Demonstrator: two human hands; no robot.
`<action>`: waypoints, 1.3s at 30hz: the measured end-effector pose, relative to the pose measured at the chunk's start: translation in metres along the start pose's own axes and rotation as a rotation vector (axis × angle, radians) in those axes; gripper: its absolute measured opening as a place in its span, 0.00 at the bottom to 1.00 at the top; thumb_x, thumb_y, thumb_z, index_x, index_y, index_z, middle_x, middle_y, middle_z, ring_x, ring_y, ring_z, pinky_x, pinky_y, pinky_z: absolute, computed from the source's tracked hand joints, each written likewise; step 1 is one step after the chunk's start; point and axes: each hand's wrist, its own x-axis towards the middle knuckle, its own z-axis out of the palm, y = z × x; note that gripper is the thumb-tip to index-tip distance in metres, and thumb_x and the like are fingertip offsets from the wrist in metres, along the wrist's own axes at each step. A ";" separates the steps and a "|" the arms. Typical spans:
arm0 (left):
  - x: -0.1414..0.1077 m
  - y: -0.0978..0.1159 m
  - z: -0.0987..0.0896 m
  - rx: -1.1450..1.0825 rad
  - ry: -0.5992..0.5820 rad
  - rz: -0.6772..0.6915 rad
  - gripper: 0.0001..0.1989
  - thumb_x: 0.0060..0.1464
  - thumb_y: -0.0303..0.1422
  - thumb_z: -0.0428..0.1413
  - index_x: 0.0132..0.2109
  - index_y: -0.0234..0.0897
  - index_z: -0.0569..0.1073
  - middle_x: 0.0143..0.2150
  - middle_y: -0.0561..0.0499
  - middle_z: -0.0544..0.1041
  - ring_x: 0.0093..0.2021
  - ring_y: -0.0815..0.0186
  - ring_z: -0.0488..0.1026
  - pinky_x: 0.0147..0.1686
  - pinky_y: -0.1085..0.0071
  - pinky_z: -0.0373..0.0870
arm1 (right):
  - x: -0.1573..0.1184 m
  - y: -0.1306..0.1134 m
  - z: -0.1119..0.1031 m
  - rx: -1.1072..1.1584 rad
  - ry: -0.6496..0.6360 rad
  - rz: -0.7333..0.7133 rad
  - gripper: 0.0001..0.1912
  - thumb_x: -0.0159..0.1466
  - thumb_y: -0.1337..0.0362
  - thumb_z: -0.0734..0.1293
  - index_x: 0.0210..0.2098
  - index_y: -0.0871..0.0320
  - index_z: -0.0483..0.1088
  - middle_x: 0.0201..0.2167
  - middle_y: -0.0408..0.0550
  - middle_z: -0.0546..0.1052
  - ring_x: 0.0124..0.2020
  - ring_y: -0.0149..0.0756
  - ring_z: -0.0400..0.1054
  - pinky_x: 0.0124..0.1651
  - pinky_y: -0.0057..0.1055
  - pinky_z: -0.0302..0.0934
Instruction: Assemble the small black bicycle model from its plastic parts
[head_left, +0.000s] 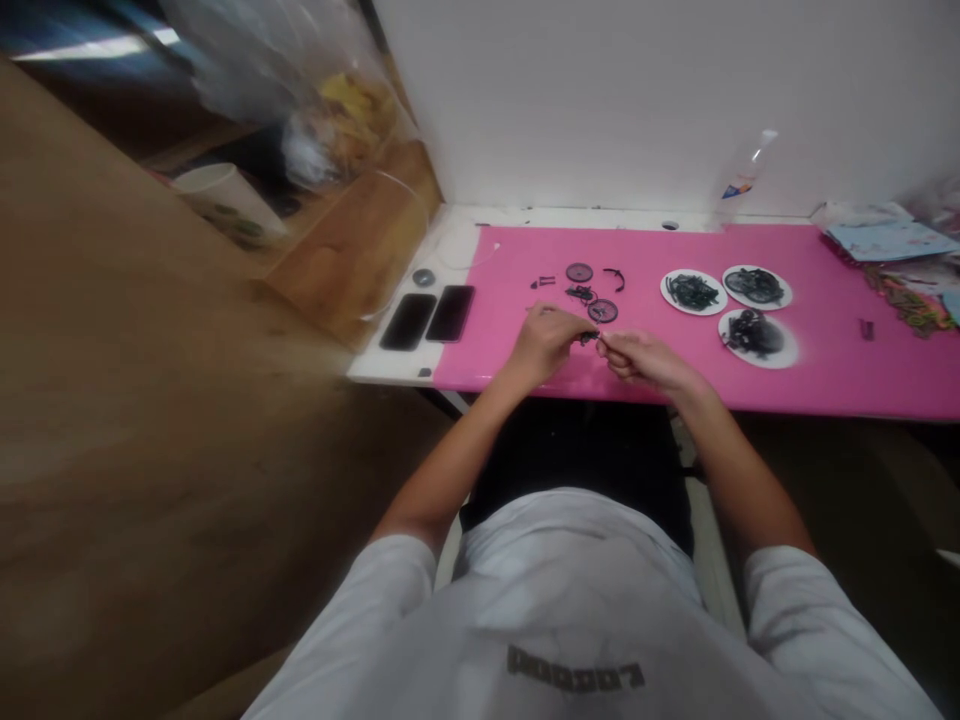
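Observation:
My left hand (546, 340) and my right hand (639, 358) meet close together above the front part of a pink table cover. Between their fingertips is a small dark part (589, 338), mostly covered, its exact kind too small to tell. The fingers of both hands are closed, pinching at it. Just beyond them lie a black spoked toy wheel (602, 311), a second dark wheel (579, 272) and a black piece resembling a small frame (580, 293). A curved black piece (617, 280) and a few tiny dark pieces (546, 281) lie nearby.
Three white plates stand to the right: a left one (665, 299), a back one (787, 294) and a front one (789, 352), all heaped with black parts. Two phones (408, 321) lie at left. A clear bottle (750, 168) stands by the wall; papers (892, 240) lie far right.

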 end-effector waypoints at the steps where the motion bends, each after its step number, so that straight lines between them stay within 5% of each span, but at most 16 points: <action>1: 0.000 0.001 0.000 0.004 -0.009 -0.008 0.19 0.71 0.19 0.51 0.51 0.44 0.84 0.46 0.50 0.89 0.47 0.64 0.85 0.56 0.58 0.68 | -0.001 -0.002 0.002 -0.029 0.028 -0.006 0.24 0.70 0.40 0.72 0.37 0.56 0.69 0.20 0.30 0.52 0.19 0.25 0.40 0.22 0.26 0.35; 6: 0.001 0.004 -0.002 -0.010 -0.028 -0.028 0.17 0.72 0.22 0.53 0.53 0.43 0.83 0.46 0.50 0.89 0.46 0.64 0.85 0.56 0.58 0.67 | -0.006 -0.003 0.012 -0.231 0.167 -0.075 0.18 0.72 0.45 0.69 0.40 0.53 0.65 0.20 0.32 0.58 0.21 0.29 0.49 0.26 0.27 0.45; 11: 0.002 0.000 -0.004 -0.041 -0.023 -0.058 0.14 0.73 0.26 0.54 0.51 0.44 0.84 0.46 0.48 0.89 0.46 0.61 0.85 0.55 0.56 0.69 | -0.005 0.003 0.016 -0.654 0.352 -0.343 0.18 0.75 0.45 0.65 0.43 0.53 0.68 0.33 0.47 0.76 0.34 0.41 0.69 0.40 0.35 0.60; 18: 0.003 0.001 -0.008 -0.055 -0.001 -0.105 0.13 0.72 0.27 0.56 0.49 0.44 0.85 0.46 0.47 0.89 0.46 0.60 0.86 0.55 0.54 0.71 | 0.000 0.008 0.013 -0.968 0.443 -0.366 0.21 0.78 0.43 0.59 0.46 0.52 0.72 0.35 0.52 0.81 0.33 0.48 0.72 0.38 0.36 0.54; 32: 0.003 0.003 -0.008 -0.075 -0.023 -0.086 0.15 0.71 0.24 0.56 0.50 0.44 0.85 0.45 0.48 0.89 0.45 0.60 0.86 0.55 0.55 0.70 | -0.005 0.001 0.008 -0.658 0.276 -0.350 0.25 0.78 0.39 0.59 0.43 0.54 0.70 0.28 0.43 0.71 0.32 0.39 0.65 0.40 0.35 0.58; 36: 0.004 -0.001 -0.015 -0.083 0.026 -0.107 0.13 0.71 0.25 0.57 0.50 0.43 0.85 0.46 0.47 0.89 0.45 0.60 0.86 0.55 0.55 0.71 | -0.014 -0.013 0.008 -0.638 0.420 -0.401 0.28 0.78 0.36 0.58 0.40 0.53 0.70 0.30 0.45 0.71 0.33 0.39 0.65 0.39 0.36 0.60; 39: 0.003 -0.006 -0.020 -0.094 0.062 -0.134 0.12 0.70 0.25 0.59 0.50 0.43 0.85 0.47 0.47 0.89 0.45 0.59 0.87 0.56 0.54 0.72 | -0.038 -0.035 0.006 -0.506 0.539 -0.512 0.22 0.75 0.39 0.66 0.44 0.52 0.72 0.33 0.45 0.71 0.29 0.36 0.62 0.32 0.34 0.58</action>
